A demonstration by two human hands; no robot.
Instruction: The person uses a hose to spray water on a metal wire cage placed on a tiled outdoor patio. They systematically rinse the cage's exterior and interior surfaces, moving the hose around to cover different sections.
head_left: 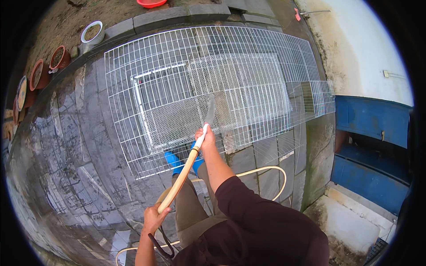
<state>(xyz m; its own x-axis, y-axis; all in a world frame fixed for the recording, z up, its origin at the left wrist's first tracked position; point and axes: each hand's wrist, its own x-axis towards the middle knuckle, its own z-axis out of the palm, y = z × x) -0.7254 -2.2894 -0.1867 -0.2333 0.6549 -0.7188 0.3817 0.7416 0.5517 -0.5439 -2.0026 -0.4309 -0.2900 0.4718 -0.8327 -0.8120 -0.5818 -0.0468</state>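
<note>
My right hand (207, 137) grips the white nozzle (201, 136) at the end of a cream-coloured hose (181, 178). Water (210, 109) streams from it onto wire grid panels. Lower down, my left hand (155, 214) is closed around the same hose. The white wire grid panels (124, 114) lie flat and overlap on the wet paving, just beyond my feet. Among them I see a sheet of fine hexagonal mesh (173, 119) and a whitish rectangular frame (141, 111); how they are layered I cannot tell.
My blue footwear (173, 162) is at the panels' near edge. The hose loops (283, 179) over the stone paving (96, 186). Plant pots (60, 57) line the left border, and a stone kerb (161, 19) runs behind. At right stands a blue metal cabinet (369, 116) against a white wall (359, 50).
</note>
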